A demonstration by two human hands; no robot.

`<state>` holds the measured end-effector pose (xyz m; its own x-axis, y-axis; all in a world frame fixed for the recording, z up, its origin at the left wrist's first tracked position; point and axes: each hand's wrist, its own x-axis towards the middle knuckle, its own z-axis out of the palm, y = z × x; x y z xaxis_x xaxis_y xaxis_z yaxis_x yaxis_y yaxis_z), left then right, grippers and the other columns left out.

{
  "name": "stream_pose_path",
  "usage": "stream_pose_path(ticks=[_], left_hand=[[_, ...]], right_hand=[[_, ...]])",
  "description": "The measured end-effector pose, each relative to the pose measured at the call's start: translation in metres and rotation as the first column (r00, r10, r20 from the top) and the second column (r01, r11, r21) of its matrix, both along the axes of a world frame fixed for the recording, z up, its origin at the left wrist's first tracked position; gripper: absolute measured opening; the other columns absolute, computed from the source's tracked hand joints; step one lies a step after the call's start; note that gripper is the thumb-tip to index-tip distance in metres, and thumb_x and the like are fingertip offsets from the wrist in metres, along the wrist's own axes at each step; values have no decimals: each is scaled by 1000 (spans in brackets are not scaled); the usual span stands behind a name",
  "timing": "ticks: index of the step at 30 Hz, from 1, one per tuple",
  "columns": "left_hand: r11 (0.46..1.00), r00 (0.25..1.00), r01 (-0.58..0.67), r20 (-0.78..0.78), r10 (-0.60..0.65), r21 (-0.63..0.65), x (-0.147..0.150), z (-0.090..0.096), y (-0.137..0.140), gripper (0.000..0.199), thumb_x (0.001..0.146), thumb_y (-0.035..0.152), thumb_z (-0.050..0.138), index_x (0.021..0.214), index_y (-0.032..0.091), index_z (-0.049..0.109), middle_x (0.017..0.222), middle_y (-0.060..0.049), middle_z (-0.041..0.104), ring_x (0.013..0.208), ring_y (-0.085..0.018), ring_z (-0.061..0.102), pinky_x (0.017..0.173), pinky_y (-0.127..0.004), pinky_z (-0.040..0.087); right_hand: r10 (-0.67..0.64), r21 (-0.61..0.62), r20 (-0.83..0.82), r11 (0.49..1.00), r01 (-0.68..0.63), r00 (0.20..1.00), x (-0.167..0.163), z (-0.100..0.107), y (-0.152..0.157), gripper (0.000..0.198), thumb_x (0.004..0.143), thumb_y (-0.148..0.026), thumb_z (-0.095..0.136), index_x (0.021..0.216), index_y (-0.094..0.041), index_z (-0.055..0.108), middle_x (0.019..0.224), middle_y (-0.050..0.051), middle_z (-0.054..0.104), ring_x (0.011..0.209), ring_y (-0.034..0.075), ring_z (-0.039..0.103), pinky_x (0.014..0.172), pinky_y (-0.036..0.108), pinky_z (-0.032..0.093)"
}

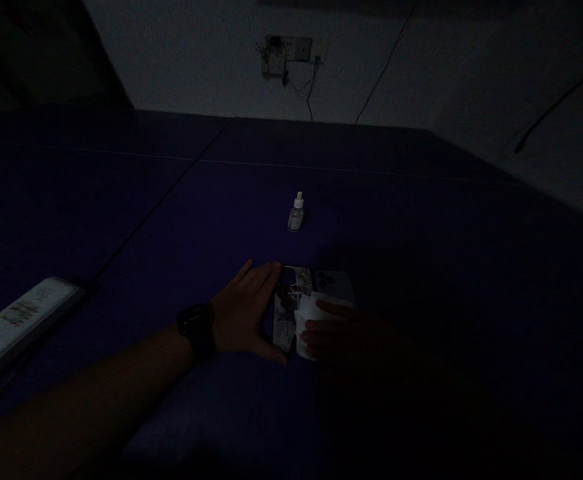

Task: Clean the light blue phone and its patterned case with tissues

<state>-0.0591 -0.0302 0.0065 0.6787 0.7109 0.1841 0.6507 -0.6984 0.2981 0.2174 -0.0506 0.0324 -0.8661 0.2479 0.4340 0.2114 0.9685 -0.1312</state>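
Observation:
A phone case (285,323) with a dark printed picture and a camera cutout lies flat on the dark blue surface. My left hand (246,307), a black watch on its wrist, braces the case's left side, fingertips by the top corner and thumb at the bottom edge. Pressed under the fingers of my right hand (341,333) is a folded white tissue (309,310), which covers part of the case's right side. Just right of the case lies a phone (340,283), camera lenses up, its lower part hidden by tissue and hand.
Beyond the case stands a small dropper bottle (296,219) with a white top. A long white power strip (26,320) lies at the left, near a dark line across the surface. Wall sockets (291,50) with cables are at the back. The scene is very dim.

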Motion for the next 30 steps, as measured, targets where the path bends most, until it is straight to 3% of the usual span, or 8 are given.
stream_pose_path(ticks=[6,11,17,20,25,30], left_hand=[[1000,1000,-9,14,9,3,1,-1,0,145,62,94,61,160,6,2,159,-35,29,145,-48,36,120,-69,18],[1000,1000,-7,16,7,-3,1,0,0,148,59,96,61,160,5,2,159,-35,31,145,-49,37,119,-69,20],[1000,999,3,42,-3,-2,0,-1,0,149,58,95,64,160,6,2,158,-35,32,144,-49,38,118,-71,21],[1000,999,5,45,-5,6,1,-2,1,149,58,96,63,160,7,1,158,-35,31,144,-49,38,118,-70,21],[1000,999,10,31,-10,11,2,0,1,146,61,96,59,160,7,-2,159,-35,30,145,-49,37,118,-71,21],[1000,999,7,35,-7,1,2,2,1,147,59,97,59,160,7,2,158,-35,32,143,-49,39,118,-70,22]], right_hand=[[35,-69,83,997,-29,996,-2,-3,-2,29,101,-26,53,124,-16,67,124,6,75,123,17,66,127,44,25],[70,-159,147,986,-46,987,-9,-12,-7,52,103,-44,50,144,-12,51,142,14,63,144,20,47,128,47,21],[78,-168,178,985,-48,981,-16,-12,-9,60,103,-54,49,146,-12,49,148,14,58,148,20,41,129,45,12],[57,-141,170,990,-33,984,-14,-10,-7,60,102,-55,49,144,-12,51,146,12,59,145,20,44,130,44,10],[45,-75,71,996,-40,996,-1,-5,-2,38,98,-29,56,134,-17,61,130,8,72,130,19,61,128,49,19],[95,-119,134,990,-80,986,-12,-5,-4,49,99,-43,54,138,-13,57,138,12,66,138,21,54,128,48,16]])
